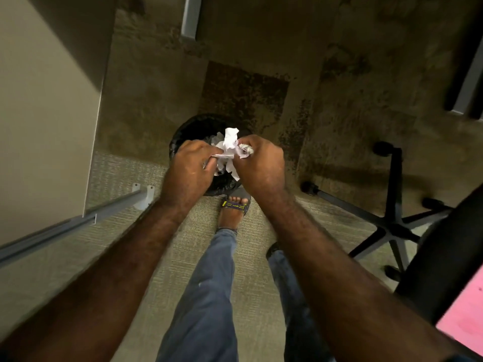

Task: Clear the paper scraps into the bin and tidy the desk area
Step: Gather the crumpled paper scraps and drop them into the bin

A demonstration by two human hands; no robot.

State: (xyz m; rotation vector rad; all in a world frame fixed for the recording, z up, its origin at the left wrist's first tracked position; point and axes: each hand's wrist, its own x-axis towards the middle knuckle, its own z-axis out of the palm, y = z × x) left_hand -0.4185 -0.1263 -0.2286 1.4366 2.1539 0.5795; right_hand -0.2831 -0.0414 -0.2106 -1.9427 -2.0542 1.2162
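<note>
Viewed from your head camera, looking straight down: your left hand (189, 165) and your right hand (261, 163) meet above a round bin (183, 134) lined with a black bag, which stands on the carpet (130, 178) just ahead of your feet. Both hands are curled closed around a crumpled bundle of white paper scraps (230, 142); the left hand pinches a thin strip of it between thumb and fingers, while the right hand grips the bundle from the other side, with a further wad showing at its fingertips. The scraps are thus held between the two hands, directly over the mouth of the bin, with loose ends hanging down toward the liner and one crumpled tip standing up above the knuckles. More pale paper shows inside the bin, behind the hands. Below the bin, your sandalled foot (234, 207) sits close against its near edge, and your jeans (209, 296) fill the lower centre. To your left, the pale surface (39, 113) is seen edge-on, with its grey metal frame (78, 220) running down to a bracket on the floor. To your right, the black five-armed base of an office chair (392, 226) rests on its castors, well apart from the bin. A pink object (465, 317) is at the lower right corner; what it is cannot be told.
</note>
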